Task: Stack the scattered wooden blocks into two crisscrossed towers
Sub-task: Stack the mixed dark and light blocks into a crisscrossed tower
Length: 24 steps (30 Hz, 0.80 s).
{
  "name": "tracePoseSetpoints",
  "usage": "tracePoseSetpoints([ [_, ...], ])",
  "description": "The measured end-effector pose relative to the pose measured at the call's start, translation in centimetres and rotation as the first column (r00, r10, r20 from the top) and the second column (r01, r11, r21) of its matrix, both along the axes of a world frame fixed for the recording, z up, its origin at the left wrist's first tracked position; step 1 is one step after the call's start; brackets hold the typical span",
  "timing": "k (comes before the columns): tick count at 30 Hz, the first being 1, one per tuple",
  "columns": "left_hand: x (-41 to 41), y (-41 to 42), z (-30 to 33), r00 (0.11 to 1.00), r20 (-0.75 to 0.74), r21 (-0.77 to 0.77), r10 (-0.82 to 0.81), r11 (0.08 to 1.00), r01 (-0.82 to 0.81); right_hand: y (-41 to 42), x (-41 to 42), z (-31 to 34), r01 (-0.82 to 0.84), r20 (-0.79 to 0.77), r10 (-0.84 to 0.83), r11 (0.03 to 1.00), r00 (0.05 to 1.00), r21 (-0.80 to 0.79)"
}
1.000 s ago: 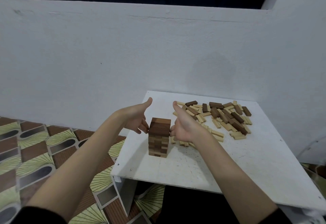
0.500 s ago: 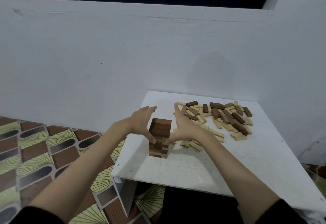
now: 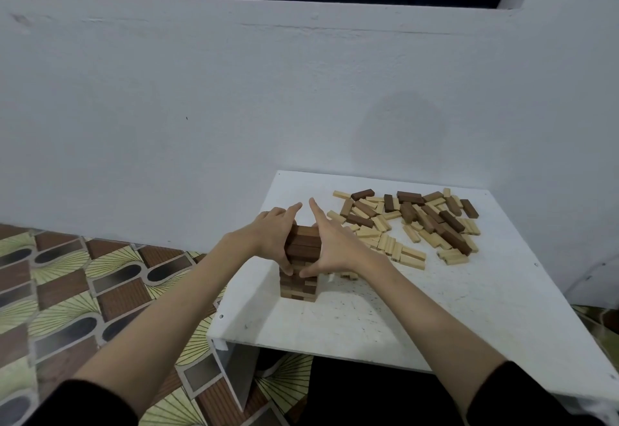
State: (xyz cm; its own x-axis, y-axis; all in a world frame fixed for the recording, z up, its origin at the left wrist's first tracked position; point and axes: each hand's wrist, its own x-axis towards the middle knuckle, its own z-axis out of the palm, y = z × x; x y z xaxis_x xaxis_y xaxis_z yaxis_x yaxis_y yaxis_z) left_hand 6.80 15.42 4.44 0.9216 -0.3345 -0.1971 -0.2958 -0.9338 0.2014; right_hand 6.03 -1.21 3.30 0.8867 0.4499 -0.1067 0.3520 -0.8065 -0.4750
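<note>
On the white table (image 3: 418, 318), left hand (image 3: 271, 241) and right hand (image 3: 335, 244) press flat, straight-fingered, against the tower (image 3: 301, 268) sides, likely squaring its layers; loose blocks (image 3: 412, 224) lie beside.

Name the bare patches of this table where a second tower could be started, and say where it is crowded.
Bare: the table's near right part, between tower and right edge, and the far-left corner behind the hands. Crowded: the far right, covered by loose blocks; both hands flank the tower.
</note>
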Motion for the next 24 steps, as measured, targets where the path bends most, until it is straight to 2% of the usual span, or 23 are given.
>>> tracePoseSetpoints([
  [24, -0.53, 0.13, -0.1, 1.0, -0.004, -0.139, 0.025, 0.99, -0.025, -0.16, 0.15, -0.16, -0.008, -0.002, 0.008, 0.996, 1.0, 0.086],
])
